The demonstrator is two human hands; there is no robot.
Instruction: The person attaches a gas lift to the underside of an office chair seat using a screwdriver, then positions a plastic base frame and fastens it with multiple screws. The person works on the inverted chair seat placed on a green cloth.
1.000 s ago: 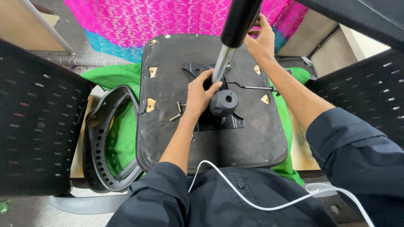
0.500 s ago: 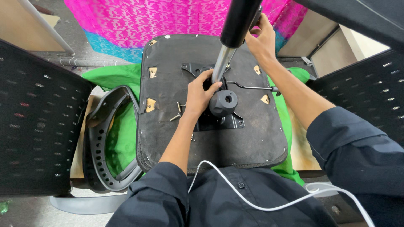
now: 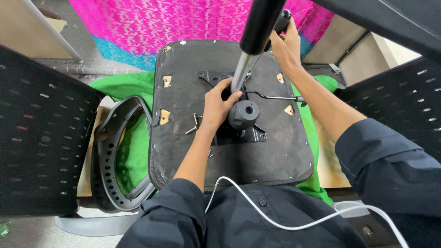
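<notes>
Weight and stiffness are judged of the gas-lift column (image 3: 257, 41), clasped at its base by the left hand (image 3: 218, 105), while a black handle (image 3: 281, 20) is gripped by the right hand (image 3: 287, 48).

Upturned seat base (image 3: 275, 151) at frame centre – gas cylinder (image 3: 250, 46) rising from its middle, armrest (image 3: 115, 156) lying left, screws (image 3: 193, 125) on it.
</notes>
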